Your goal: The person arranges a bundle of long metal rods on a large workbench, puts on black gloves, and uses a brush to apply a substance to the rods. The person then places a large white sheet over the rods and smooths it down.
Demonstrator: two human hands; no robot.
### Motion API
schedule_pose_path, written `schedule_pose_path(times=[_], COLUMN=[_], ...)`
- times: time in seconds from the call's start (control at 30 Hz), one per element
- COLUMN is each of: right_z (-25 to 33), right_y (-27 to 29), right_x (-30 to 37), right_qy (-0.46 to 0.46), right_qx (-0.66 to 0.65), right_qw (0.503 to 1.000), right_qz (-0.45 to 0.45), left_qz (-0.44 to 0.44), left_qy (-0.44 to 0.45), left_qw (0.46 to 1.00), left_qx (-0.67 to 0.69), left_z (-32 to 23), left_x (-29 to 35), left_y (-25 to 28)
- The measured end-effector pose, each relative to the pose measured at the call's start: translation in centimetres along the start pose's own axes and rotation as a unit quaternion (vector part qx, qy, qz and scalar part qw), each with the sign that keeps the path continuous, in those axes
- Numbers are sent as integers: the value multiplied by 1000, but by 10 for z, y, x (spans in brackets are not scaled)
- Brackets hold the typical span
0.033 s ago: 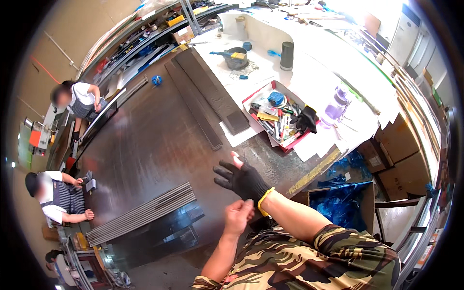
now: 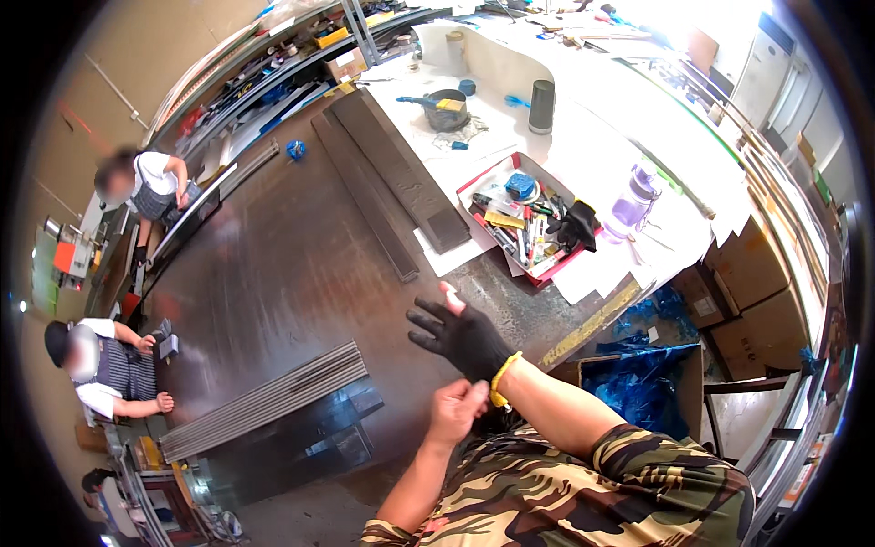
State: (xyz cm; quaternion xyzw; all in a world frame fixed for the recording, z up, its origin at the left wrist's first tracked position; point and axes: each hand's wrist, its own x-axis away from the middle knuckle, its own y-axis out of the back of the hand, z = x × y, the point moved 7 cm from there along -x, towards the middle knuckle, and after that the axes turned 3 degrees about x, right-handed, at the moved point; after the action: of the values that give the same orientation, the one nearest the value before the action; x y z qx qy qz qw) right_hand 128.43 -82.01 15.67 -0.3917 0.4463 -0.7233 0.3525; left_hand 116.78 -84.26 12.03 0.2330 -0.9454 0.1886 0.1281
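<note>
My right hand [image 2: 462,342] wears a black work glove [image 2: 478,351] with a yellow cuff [image 2: 500,376]. Its fingers are spread over the near edge of the dark table and hold nothing. A bare thumb tip [image 2: 450,297] pokes out of the glove. Bare and closed, my left hand [image 2: 456,412] is at the right wrist, its fingertips pinching the glove's edge by the cuff; the exact contact is partly hidden. Another black glove [image 2: 575,226] lies on a red-edged box [image 2: 552,273] of markers, tape and small tools beyond my right hand.
Long dark panels [image 2: 396,169] lie on the table [image 2: 264,264]. A stack of ribbed strips [image 2: 273,401] lies nearer. Right of them stand a purple bottle [image 2: 631,196], a dark cylinder [image 2: 540,107] and a pot [image 2: 447,111]. Two people work at the left edge. A carton with blue plastic [image 2: 643,387] stands at right.
Both hands have shifted slightly; my left hand has moved a little to the right, closer to the glove's cuff. The gloved fingers stay spread.
</note>
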Motion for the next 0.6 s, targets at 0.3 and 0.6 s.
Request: schedule_pose_path(times=[0.3,0.6], right_z=[84,159], right_y=[15,17], right_x=[46,-44], right_qy=[217,326], right_qx=[729,897], right_qw=[649,297], right_qz=[-14,-23], left_qz=[104,-319], left_qy=[-46,-217], left_qw=[976,773], left_qx=[-187,-504], left_z=[12,-32], left_x=[-18,-80], left_y=[-74,98])
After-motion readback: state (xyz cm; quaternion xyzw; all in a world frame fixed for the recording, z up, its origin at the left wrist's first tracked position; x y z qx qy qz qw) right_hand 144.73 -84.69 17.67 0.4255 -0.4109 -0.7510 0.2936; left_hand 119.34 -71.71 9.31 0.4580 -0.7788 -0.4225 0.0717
